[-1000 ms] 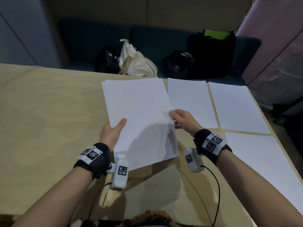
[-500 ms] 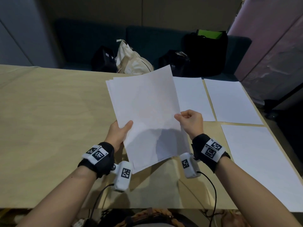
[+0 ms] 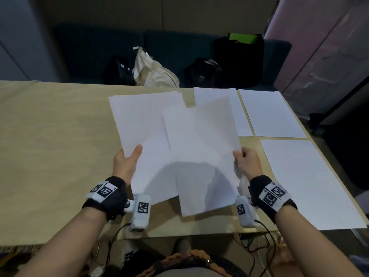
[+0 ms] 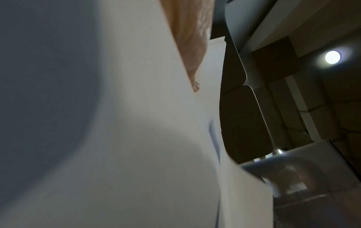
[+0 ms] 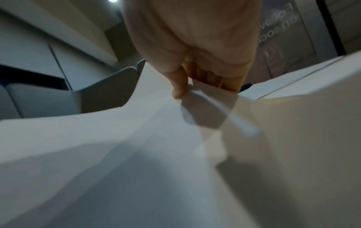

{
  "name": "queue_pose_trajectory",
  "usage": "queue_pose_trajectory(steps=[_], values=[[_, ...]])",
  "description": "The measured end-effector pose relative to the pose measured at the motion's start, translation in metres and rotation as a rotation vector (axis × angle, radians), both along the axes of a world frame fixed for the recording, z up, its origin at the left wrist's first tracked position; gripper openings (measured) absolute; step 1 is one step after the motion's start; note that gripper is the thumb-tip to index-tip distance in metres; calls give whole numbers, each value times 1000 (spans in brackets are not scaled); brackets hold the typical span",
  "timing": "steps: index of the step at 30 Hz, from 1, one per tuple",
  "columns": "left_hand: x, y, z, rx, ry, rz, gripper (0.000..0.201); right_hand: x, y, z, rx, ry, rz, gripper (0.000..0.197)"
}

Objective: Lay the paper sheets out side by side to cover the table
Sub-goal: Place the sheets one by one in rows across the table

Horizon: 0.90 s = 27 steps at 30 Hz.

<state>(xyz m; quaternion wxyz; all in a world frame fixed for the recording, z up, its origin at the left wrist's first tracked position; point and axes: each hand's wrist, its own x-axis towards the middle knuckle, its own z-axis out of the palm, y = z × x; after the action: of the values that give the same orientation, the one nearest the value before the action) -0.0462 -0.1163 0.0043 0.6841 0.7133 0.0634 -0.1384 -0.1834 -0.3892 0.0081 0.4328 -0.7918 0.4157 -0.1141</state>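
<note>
My left hand (image 3: 127,160) grips the left edge of a stack of white paper sheets (image 3: 139,120) held over the wooden table (image 3: 50,136), thumb on top. My right hand (image 3: 246,160) pinches the right edge of a single top sheet (image 3: 201,148), which is pulled to the right and partly off the stack. In the right wrist view the thumb (image 5: 179,86) presses on that sheet (image 5: 136,138). The left wrist view is filled by the stack's underside (image 4: 136,138). Three sheets lie flat on the table: two at the far right (image 3: 237,112) (image 3: 271,112) and one nearer (image 3: 305,182).
Beyond the table's far edge a dark bench holds a cream tote bag (image 3: 153,70) and several black bags (image 3: 237,58). The table's left half (image 3: 50,156) is bare wood. Cables hang below the near edge (image 3: 259,242).
The top sheet has slid right, away from the stack, with my right hand. The stack, which was tilted up, has dropped lower and flatter over the table.
</note>
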Motion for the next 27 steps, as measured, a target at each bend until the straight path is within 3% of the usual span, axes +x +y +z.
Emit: queue_pose_trajectory(steps=[8, 17, 20, 22, 27], values=[[-2, 19, 2, -53, 9, 61, 35, -54, -11, -37, -139, 241, -83, 21], [-4, 24, 2, -59, 21, 23, 36, -65, -28, -28, -297, 588, -16, 23], [1, 28, 2, -81, 41, 42, 38, -68, -26, -27, -365, 549, -24, 38], [3, 29, 1, -97, 46, 44, 38, -70, -25, -30, -402, 506, 64, 47], [7, 26, -2, -111, 63, 35, 39, -74, -21, -31, -367, 559, 269, 33]])
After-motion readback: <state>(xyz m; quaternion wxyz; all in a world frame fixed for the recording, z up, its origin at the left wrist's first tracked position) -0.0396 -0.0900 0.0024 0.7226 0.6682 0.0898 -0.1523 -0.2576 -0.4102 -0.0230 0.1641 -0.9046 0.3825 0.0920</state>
